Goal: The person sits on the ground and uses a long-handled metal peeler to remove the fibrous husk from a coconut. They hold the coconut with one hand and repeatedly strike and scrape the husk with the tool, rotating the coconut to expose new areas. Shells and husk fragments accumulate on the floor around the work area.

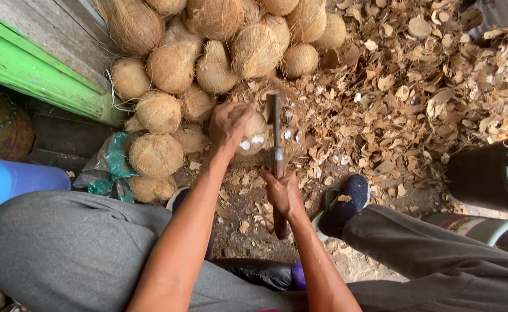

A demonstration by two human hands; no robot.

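from up here i see my left hand clamped over the top of a husked coconut, fingers curled around its crown and holding it down on the ground near the middle of the view. the coconut shows a few white chipped patches on the side facing me. my right hand is clenched around the wooden handle of a cleaver, whose narrow blade stands edge-on just to the right of the coconut, touching or almost touching its side; i cannot tell which.

behind the coconut lies a pile of brown husked coconuts, stacked against a green painted board at upper left. to the right the ground is covered with a litter of dry shell chips, with a few white flecks near the blade. my grey trousered knees frame the lower edge, and a dark slipper sits just right of my right hand. a blue plastic container is at far left, a black bucket at far right, and a crumpled plastic bag lies beside the lower coconuts.
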